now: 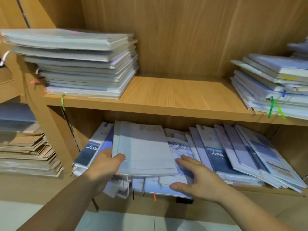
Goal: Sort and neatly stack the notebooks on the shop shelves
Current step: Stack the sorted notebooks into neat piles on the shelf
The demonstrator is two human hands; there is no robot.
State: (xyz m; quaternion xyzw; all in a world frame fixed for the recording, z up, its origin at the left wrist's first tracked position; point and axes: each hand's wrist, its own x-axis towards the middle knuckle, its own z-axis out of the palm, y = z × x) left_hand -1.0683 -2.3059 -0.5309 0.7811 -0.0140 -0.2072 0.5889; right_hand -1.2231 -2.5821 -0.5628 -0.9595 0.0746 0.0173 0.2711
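the left hand [106, 162] grips the near left corner of a pale notebook [145, 150], thumb on top of the cover and fingers curled underneath. the right hand [200, 179] is spread and relaxed, holding nothing – its fingers reach over the loose notebooks just right of the pale one, thumb near the front edge of one; whether it touches them cannot be told.

the pale notebook lies on top of a messy heap [150, 182] on the lower shelf, tilted slightly with its far end under the board above. to its left, touching it, a notebook with a dark blue cover [93, 147] leans against the side wall. to the right, a slanted row of notebooks [241, 155] overlaps like fanned cards. an orange ribbon [154, 197] hangs from the front of the heap.

on the upper shelf [175, 95] stand a tall stack [83, 64] at the left and a lower, uneven stack [270, 84] at the right – well apart, each with a green ribbon [63, 101] trailing over the edge. further left, a pile of brown paper [25, 152] sits in the neighbouring bay.
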